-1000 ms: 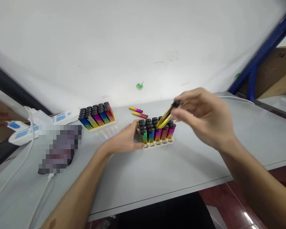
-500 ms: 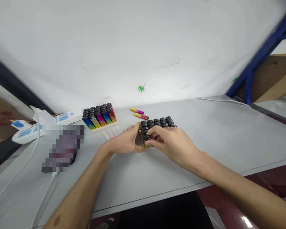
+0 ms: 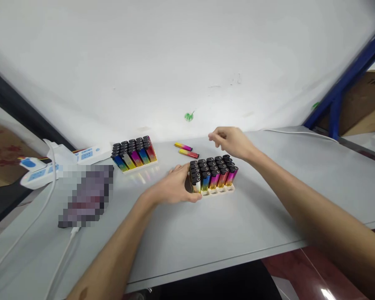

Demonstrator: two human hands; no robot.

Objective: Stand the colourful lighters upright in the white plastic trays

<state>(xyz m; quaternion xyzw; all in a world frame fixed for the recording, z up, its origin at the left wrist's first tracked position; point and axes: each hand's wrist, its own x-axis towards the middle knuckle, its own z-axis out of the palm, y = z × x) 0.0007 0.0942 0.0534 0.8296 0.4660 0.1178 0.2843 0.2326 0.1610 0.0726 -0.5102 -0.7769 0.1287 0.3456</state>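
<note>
A pale tray [image 3: 218, 191] holds rows of upright lighters [image 3: 214, 178] with black tops and shiny blue, pink, red and silver bodies. The front row of holes in this tray shows bare except at the left end, where a silver lighter [image 3: 196, 186] stands. My left hand [image 3: 175, 185] grips the tray's left side, thumb at the front corner and fingers behind. Above the tray's back edge, my right hand [image 3: 233, 141] is raised with loosely bent fingers; I see nothing in it. Two loose lighters, one yellow-pink [image 3: 183, 146] and one yellow-red [image 3: 188, 153], lie behind the tray.
A second tray [image 3: 140, 168] of lighters stands at the back left. Left of it are a white power strip [image 3: 87, 154] and a blurred-out dark object [image 3: 87, 196] with a white cable [image 3: 61, 260]. Another cable [image 3: 300, 132] runs along the wall at right.
My right hand has left the front left corner of the tray and moved up and back, leaving the silver lighter standing there. My left hand stays on the tray.
</note>
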